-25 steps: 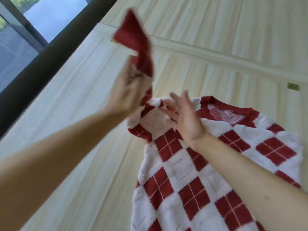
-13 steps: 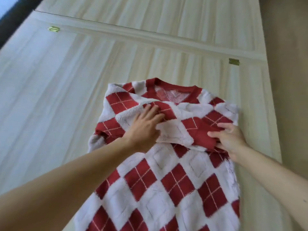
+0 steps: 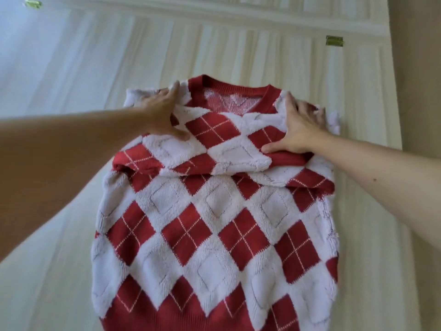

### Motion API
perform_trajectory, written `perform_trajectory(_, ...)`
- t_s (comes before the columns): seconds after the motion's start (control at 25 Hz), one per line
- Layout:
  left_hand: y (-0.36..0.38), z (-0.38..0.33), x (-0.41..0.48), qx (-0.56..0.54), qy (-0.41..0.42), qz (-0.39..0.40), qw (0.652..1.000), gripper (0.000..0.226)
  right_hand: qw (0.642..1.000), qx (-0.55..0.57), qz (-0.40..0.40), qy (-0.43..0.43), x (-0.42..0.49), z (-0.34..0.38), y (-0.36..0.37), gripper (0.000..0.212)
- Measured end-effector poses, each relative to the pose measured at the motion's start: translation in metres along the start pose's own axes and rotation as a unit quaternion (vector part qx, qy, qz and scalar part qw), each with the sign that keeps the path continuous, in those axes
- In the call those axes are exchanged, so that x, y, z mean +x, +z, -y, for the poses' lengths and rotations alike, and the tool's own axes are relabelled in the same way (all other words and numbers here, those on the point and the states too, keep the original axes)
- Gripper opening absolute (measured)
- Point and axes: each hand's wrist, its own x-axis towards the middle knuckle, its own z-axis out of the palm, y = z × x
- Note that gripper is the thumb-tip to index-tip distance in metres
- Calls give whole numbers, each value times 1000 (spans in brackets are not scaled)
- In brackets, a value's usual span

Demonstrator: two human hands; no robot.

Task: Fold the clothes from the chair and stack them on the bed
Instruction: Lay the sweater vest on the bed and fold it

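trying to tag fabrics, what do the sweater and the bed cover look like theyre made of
Sweater: looks like a knit, with fuzzy, plush white diamonds, flatter red diamonds and a ribbed red collar.
Bed cover: seems a thin, smooth cream woven cloth with soft lengthwise creases; fibre unclear.

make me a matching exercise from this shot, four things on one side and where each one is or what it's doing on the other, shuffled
Things:
1. left hand
2. right hand
3. neckline
4. red hem band

Places or states:
A. at the sweater's far end, between the hands
B. pressed flat on the shoulder by the bed's wide side
C. nearest the camera
D. pressed flat on the shoulder by the bed's edge

Pairs: 1-B, 2-D, 3-A, 4-C
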Motion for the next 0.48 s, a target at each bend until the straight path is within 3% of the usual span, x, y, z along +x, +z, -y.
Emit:
perform_trajectory(0.04,-2,-2,2,17,-3,11,1000,143,1000,0,-9,3,-1,5,-1,155)
perform_trajectory(0.12,-10,-12,-1,57,5,25,998,113,1000,-4,-1,10,-2,16,-12,138)
perform_trajectory(0.2,-13,-17,-12,115,21,14,993,80,999,-35,20,3,-11,25,-22,94)
perform_trajectory(0.28,-19,-16,-26,156,57,-67,984,59,997,-65,7,-34,-24,29,-31,67)
perform_trajectory(0.36,-31,-9,-46,131,91,-150,976,42,995,-46,-48,-72,-41,27,-44,55)
perform_trajectory(0.48,-62,-2,-87,49,111,-199,972,17,989,41,-115,-87,-67,18,-72,50)
